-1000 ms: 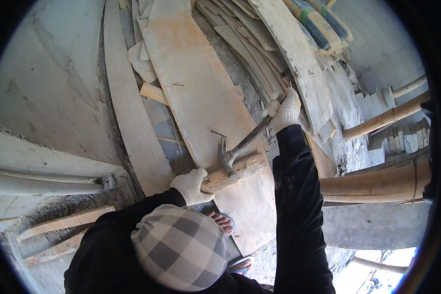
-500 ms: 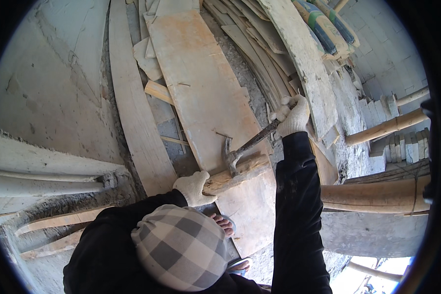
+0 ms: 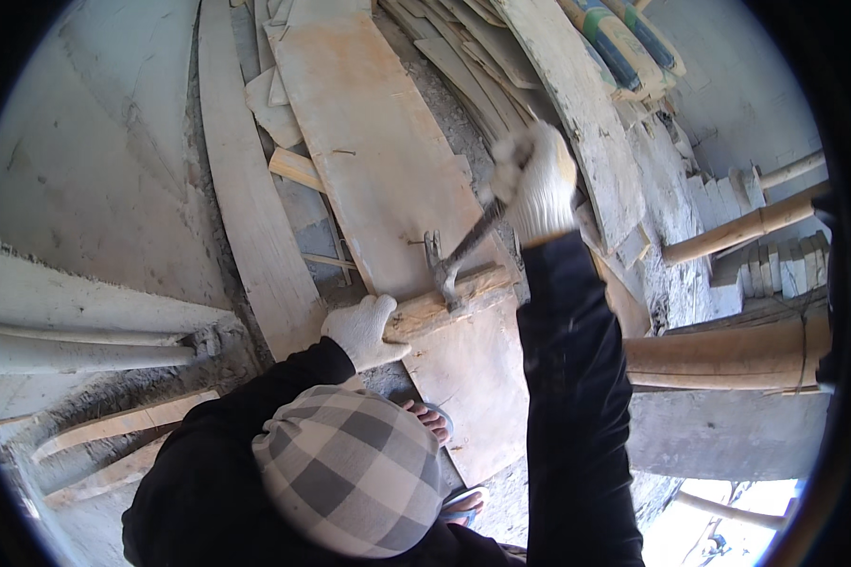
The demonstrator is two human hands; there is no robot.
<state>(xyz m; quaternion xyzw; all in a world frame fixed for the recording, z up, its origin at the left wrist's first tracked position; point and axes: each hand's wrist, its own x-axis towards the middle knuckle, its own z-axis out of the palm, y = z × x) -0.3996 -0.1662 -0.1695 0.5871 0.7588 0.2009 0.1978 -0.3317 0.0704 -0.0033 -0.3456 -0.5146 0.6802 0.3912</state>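
A claw hammer (image 3: 478,237) is in my right hand (image 3: 543,185), whose gloved fingers wrap the handle and are blurred. The hammer's head is low, one end at a rough wood block (image 3: 454,300) that lies across a long plywood board (image 3: 369,142). Its other end points away from me, near a bent nail (image 3: 414,242) that stands up by the board's middle. My left hand (image 3: 364,333), in a white knit glove, grips the block's left end between thumb and fingers. Another small nail (image 3: 343,152) sticks out farther along the board.
A narrow plank (image 3: 241,198) runs along the left, beside a concrete wall. Stacked thin boards (image 3: 473,76) lie at the far right, with sacks (image 3: 624,47) behind them. Bamboo poles (image 3: 747,234) and a thick wooden beam (image 3: 719,362) are on the right. Sandalled feet (image 3: 428,419) stand by the board.
My right hand has moved away from me and slightly left, tilting the hammer's handle. The hammer's head stays at the block. My left hand keeps its place at the block's end.
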